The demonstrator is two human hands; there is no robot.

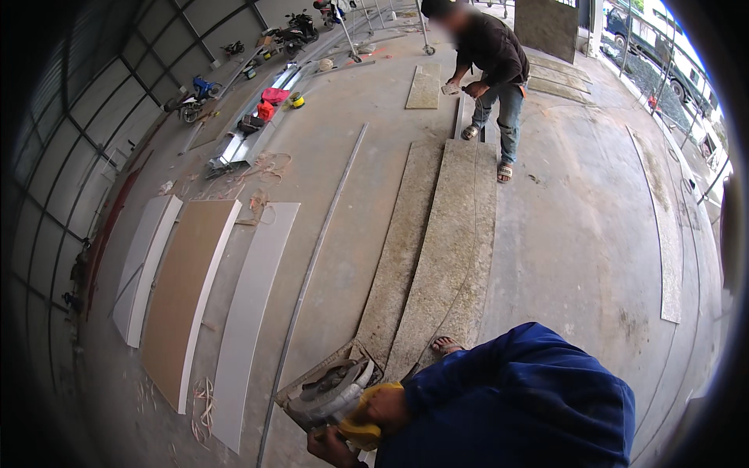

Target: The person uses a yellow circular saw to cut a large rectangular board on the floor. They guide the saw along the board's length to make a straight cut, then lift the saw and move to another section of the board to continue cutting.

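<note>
The right hand (390, 407) grasps a yellow-handled circular saw (324, 401) at the near end of a wide board (452, 257) and narrower strip (396, 242); the left hand (332, 448) is at the saw, its grip unclear; the step looks like lengthwise cutting; the next move likely calls for steady guidance, with the cord (477, 204) kept clear.

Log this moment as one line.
tool: circular saw | right hand: on yellow handle | left hand: at saw's near side | co-worker: by wide speckled board

blue-sleeved right arm (499, 370) bent, right hand (389, 409) gripping, left hand (331, 448) curled near it
</note>
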